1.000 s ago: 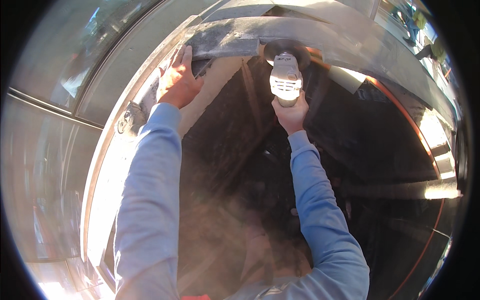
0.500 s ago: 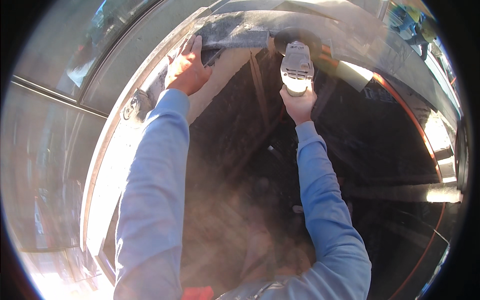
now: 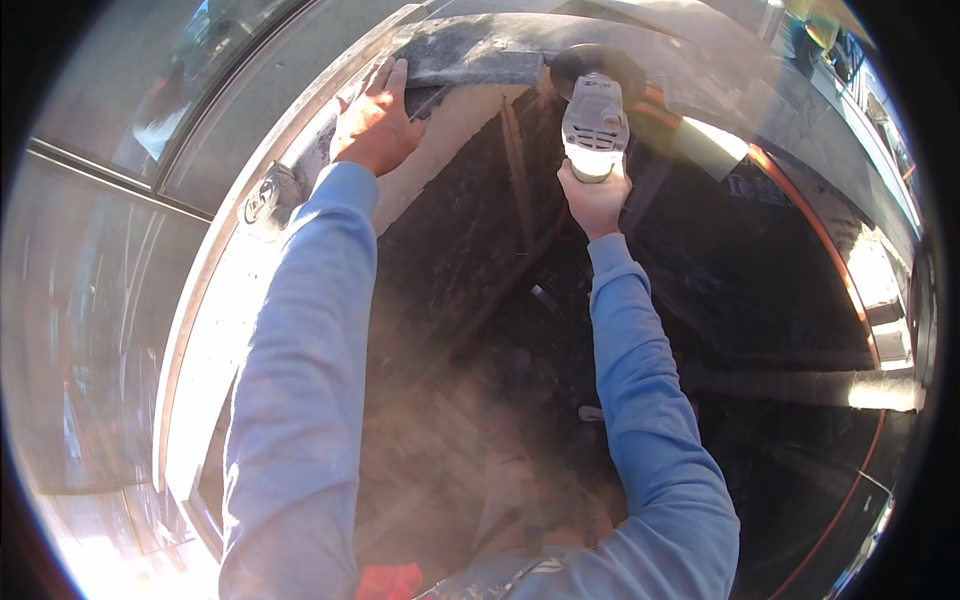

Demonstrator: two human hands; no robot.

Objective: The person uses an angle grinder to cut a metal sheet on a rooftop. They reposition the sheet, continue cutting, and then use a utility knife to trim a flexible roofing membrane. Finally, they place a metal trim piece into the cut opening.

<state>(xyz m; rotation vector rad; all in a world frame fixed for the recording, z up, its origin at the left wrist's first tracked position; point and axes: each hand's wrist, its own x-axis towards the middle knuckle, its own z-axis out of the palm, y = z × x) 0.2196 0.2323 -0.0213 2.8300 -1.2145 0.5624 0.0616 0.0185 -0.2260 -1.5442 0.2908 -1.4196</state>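
Dusty, sunlit glass panels (image 3: 110, 280) line the whole left flank, well out beyond the left hand (image 3: 375, 122), and we're looking down into a dark, shadowed hollow (image 3: 480, 270) between the two forearms. Brown haze hangs low there, nearer the body than either hand!

Up front, the right hand (image 3: 597, 195) has fingers wrapped firmly around the rear of a pale grey angle grinder (image 3: 595, 115), which points straight away from the wrist. Its round, dark disc (image 3: 622, 68) sits just ahead of that hand, right by the end of a long, rough grey slab (image 3: 470, 65); whether it touches, I can't tell from here.

Over to the left, that other hand is spread flat, thumb out to the side, fingertips up at the slab's near-left end, gripping no tool. Just behind it, toward the elbow, a crumpled grey lump (image 3: 270, 197) rests on the bright, pale ledge (image 3: 215, 330) beside the blue left sleeve (image 3: 300, 400).

Swing right of the grinder hand: a long orange hose-like line (image 3: 815, 225) curves around and down, and a pale, round tube (image 3: 880, 390) juts in well to that hand's right, lower down.
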